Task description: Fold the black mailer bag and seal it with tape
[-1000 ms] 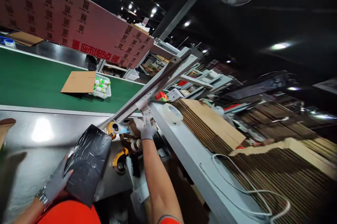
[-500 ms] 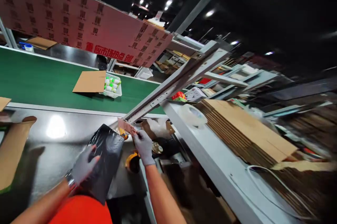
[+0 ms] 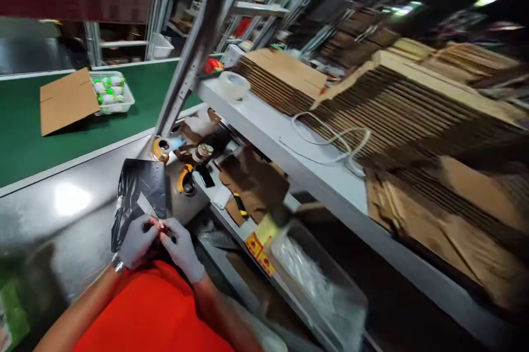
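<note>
Head view, sole view.

Hard to make out: the right half of the frame is motion-blurred; the stacked flat cardboard (image 3: pixel 397 93) on the grey shelf (image 3: pixel 264 126) runs off the right edge. The clutter under the shelf is indistinct. An orange garment fills the bottom centre and hides the bench (image 3: pixel 61 209) edge there.

Hands: left hand (image 3: pixel 136 239) and right hand (image 3: pixel 179 247), both in grey gloves, meet at lower left of centre, fingers closed together on a small pale slip (image 3: pixel 145 206). Both forearms rise from the bottom edge.

Black bag (image 3: pixel 138 192): lies on the steel bench, just above the hands, its lower end partly covered by them.

Other items: tape dispenser (image 3: pixel 185 180) right of the bag; clear tape roll (image 3: pixel 233 85) on the shelf; green conveyor (image 3: pixel 25 137), upper left, carrying a cardboard sheet (image 3: pixel 66 99) and white basket (image 3: pixel 111 93).
</note>
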Motion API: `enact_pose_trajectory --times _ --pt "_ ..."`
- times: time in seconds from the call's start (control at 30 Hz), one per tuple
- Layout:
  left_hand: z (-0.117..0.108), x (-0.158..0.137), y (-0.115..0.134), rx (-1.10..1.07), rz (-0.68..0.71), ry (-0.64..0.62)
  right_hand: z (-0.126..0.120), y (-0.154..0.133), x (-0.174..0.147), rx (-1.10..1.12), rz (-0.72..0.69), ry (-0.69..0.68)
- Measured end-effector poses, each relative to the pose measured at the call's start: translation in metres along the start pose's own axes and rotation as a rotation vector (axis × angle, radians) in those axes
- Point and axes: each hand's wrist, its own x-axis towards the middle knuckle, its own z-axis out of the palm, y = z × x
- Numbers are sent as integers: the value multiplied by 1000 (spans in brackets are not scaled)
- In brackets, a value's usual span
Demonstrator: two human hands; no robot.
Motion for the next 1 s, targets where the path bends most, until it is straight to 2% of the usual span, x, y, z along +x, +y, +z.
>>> enact_pose_trajectory --times 0.07,0.13,0.23,0.3,0.4,0.5,0.63,0.7,0.77,0.87,0.93,1.0 --pt "3 -2 1 58 74 -119 4 -3 -14 190 137 68" --pt "6 -4 2 134 165 -232 4 -3 -25 279 213 179" --pt "10 -6 5 208 240 -340 -1 -2 -36 303 244 246" --pt "11 -6 6 187 228 -369 -6 0 -41 319 247 252" --pt "11 -5 6 102 151 -370 -8 0 -41 343 245 234" --pt "11 -5 4 62 72 -313 -9 -6 -37 311 198 186" --pt "22 -12 3 80 74 -249 -19 -15 -35 251 105 153" --pt "27 -16 3 79 93 -243 -28 -11 -36 255 113 138" --pt "25 -18 5 101 116 -247 -39 -1 -38 280 182 167" --pt "6 -23 15 227 162 -236 -67 21 -38 323 303 262" --pt "-13 -29 26 374 200 -214 -100 32 -41 326 344 327" --pt "-32 -37 39 543 237 -194 -145 37 -49 235 327 434"
